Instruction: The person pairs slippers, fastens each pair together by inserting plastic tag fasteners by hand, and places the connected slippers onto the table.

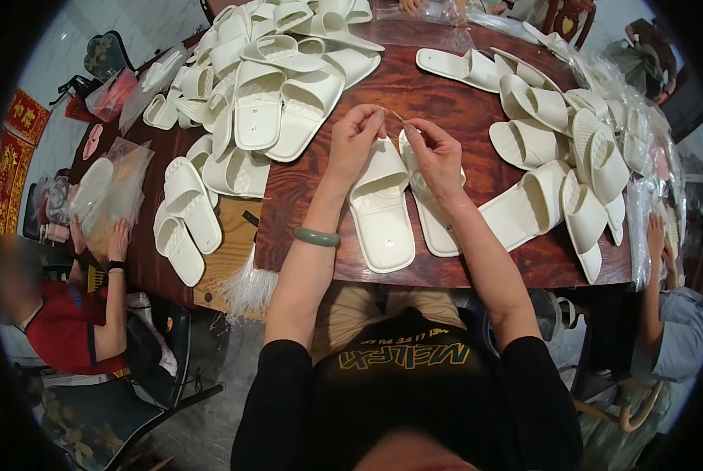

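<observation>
Over the near half of the table, a pair of white slippers lies side by side: the left slipper (383, 235) and the right slipper (436, 224), which my right arm partly covers. Above their toe ends, my left hand (359, 137) and my right hand (436, 153) are raised close together, both closed in a pinch. Something thin and small shows between the fingertips, too fine to name. A green bangle (317, 236) circles my left wrist. Left of my forearm, a bundle of thin white plastic strands (249, 286) hangs over the table's edge.
A heap of white slippers (289, 51) rises at the far left; more slippers (528, 145) lie on the right. Clear plastic bags (638, 133) line the table's right side. A co-worker (76, 330) at left handles a bagged slipper (96, 188); another co-worker (677, 322) sits right.
</observation>
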Available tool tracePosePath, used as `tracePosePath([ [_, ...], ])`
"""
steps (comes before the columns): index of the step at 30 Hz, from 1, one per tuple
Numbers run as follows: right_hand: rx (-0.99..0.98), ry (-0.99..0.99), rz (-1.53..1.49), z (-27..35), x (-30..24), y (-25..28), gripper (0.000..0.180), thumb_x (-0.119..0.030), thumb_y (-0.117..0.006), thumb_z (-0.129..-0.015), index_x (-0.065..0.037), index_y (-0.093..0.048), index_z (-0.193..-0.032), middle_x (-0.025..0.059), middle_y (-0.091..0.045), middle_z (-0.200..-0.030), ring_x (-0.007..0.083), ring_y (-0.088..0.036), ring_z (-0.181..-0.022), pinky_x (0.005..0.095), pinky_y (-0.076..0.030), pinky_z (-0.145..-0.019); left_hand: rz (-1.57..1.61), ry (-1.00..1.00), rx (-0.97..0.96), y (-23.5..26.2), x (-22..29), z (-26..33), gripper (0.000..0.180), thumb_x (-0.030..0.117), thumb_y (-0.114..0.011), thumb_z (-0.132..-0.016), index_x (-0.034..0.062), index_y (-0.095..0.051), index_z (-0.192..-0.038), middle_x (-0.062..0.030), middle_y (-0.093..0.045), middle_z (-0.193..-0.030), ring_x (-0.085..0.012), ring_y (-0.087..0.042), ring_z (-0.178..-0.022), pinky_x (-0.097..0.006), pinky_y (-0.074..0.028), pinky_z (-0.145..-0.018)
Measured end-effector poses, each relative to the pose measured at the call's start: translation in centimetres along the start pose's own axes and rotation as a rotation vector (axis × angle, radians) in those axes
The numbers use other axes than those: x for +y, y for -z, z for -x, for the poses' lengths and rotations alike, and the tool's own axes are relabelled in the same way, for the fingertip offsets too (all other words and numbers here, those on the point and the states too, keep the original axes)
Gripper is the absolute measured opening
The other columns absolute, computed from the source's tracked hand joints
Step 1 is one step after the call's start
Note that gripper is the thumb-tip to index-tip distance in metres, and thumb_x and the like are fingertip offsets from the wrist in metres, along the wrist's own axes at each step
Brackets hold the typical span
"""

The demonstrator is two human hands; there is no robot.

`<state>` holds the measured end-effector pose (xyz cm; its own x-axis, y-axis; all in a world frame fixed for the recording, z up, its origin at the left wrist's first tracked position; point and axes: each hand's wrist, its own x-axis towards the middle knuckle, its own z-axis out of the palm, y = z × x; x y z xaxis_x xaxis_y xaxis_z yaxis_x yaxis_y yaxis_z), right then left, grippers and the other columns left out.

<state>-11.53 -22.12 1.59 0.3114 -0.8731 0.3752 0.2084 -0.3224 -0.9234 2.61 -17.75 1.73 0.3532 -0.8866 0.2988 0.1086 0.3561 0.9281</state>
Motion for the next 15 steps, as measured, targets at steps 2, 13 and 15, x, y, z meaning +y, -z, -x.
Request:
tracePosePath([
  [2, -0.010, 0.003, 0.010, 0.1, 0.3, 0.3, 0.015, -0.010, -0.063, -0.085, 0.001, -0.065, -0.095, -0.0056, -0.055, -0.069, 0.0003, -0.043, -0.060, 0.0169, -0.035, -0.051, 0.003, -0.005, -0.002, -0.5, 0.3, 0.1, 0.017, 0.013, -0.055, -0.090, -0.0013, -0.058, -0.099, 0.0013, -0.056, -0.071, -0.0028, -0.050, -0.063, -0.016, -0.039, -0.056],
  [13, -0.051, -0.065, 0.025, -0.2, -0.8, 0.2, 0.017, -0.010, -0.063, -0.085, 0.002, -0.065, -0.097, -0.0039, -0.060, -0.078, 0.0009, -0.048, -0.066, 0.0161, -0.039, -0.057, -0.099, -0.034, -0.054, -0.3, 0.8, -0.2, 0.015, 0.013, -0.058, -0.088, 0.0026, -0.062, -0.099, 0.0030, -0.058, -0.073, -0.0020, -0.051, -0.065, -0.015, -0.038, -0.057],
  [15, -0.069, -0.058, -0.030, 0.0, -1.0, -0.6, 0.017, -0.010, -0.063, -0.085, 0.002, -0.065, -0.097, -0.0035, -0.060, -0.078, 0.0011, -0.049, -0.067, 0.0164, -0.039, -0.058, -0.141, -0.038, -0.026, 0.0, 0.7, 0.3, 0.015, 0.013, -0.058, -0.088, 0.0027, -0.063, -0.097, 0.0029, -0.058, -0.074, -0.0022, -0.051, -0.066, -0.016, -0.039, -0.058],
])
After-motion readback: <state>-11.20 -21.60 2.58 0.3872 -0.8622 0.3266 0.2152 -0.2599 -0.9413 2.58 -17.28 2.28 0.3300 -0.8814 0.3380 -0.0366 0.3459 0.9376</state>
